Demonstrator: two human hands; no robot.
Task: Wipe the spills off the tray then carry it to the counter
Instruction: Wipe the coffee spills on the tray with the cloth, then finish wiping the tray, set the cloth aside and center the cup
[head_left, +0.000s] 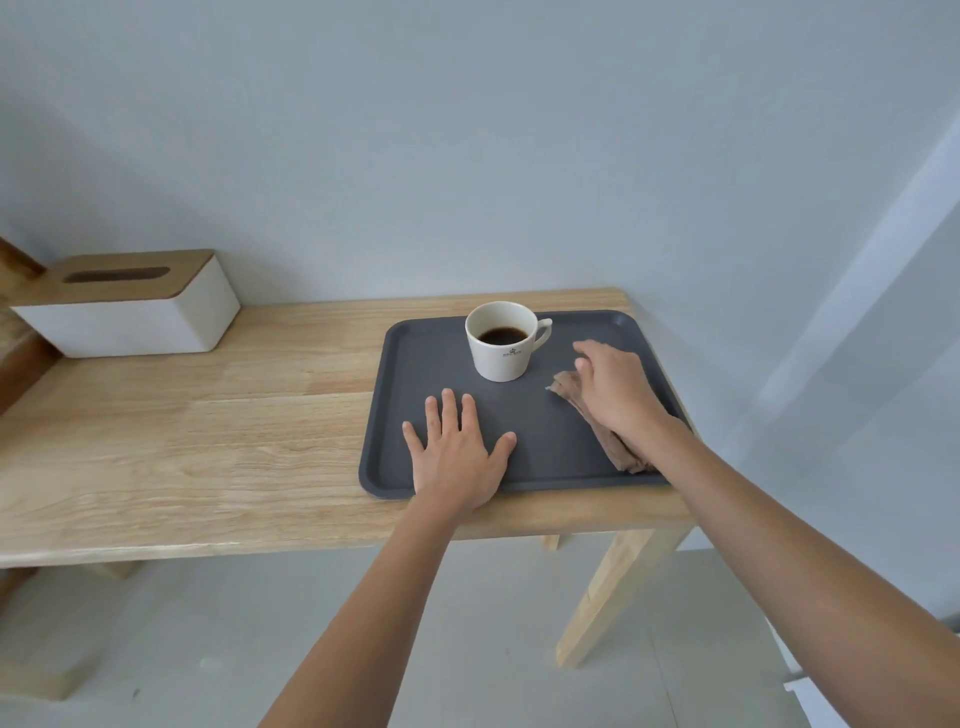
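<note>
A dark grey tray (410, 358) lies on the right end of a wooden table (208, 426). A white cup (501, 343) with dark coffee stands upright near the tray's far edge. A folded brown cloth (615, 447) lies along the tray's right side. My left hand (457, 452) rests flat on the tray's near part, fingers spread, holding nothing. My right hand (615, 387) lies over the cloth's far end, fingers loosely extended toward the cup's handle; a grip on the cloth is not visible. No spill shows on the bare tray surface.
A white tissue box (130, 312) with a wooden lid stands at the table's back left. A pale wall runs right behind the table. The table's right edge is close beside the tray, with its leg (608, 592) and a light floor below.
</note>
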